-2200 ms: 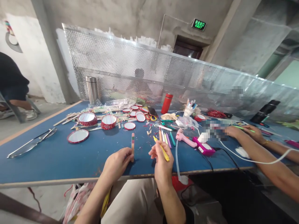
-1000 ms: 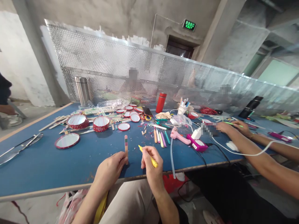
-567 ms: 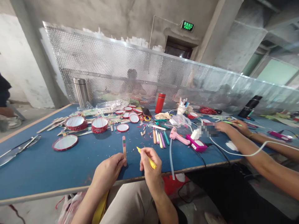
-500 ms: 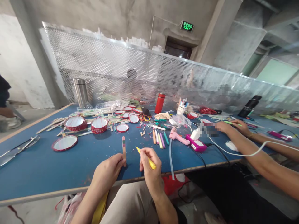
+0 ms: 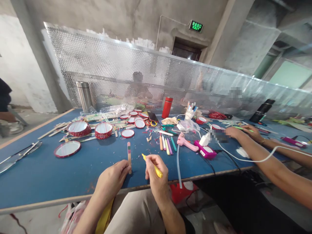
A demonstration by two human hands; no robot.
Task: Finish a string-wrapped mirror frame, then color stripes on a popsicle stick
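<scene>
- We sit in a concrete room at a long table [image 5: 41, 182] with a blue top, and behind it stands a perforated metal screen [image 5: 102, 61].
- The wooden craft stick [image 5: 129, 156], with coloured bands near its top, stands upright between our hands, above the near edge of the table.
- Our left hand [image 5: 112, 177] keeps a closed grip on the stick's lower part. This firm hold gives the stick good support, but we cannot tell if its foot touches the table.
- Our right hand [image 5: 157, 182] has a closed grip on a yellow marker [image 5: 159, 174], held like a pen. Its tip leans up and left, near the stick but not touching it.
- Farther away lie coloured pens [image 5: 167, 146], a pink glue gun [image 5: 184, 142] and red-rimmed round frames [image 5: 103, 130].
- On the right, a co-worker's hand [image 5: 234, 132] rests on the table.
</scene>
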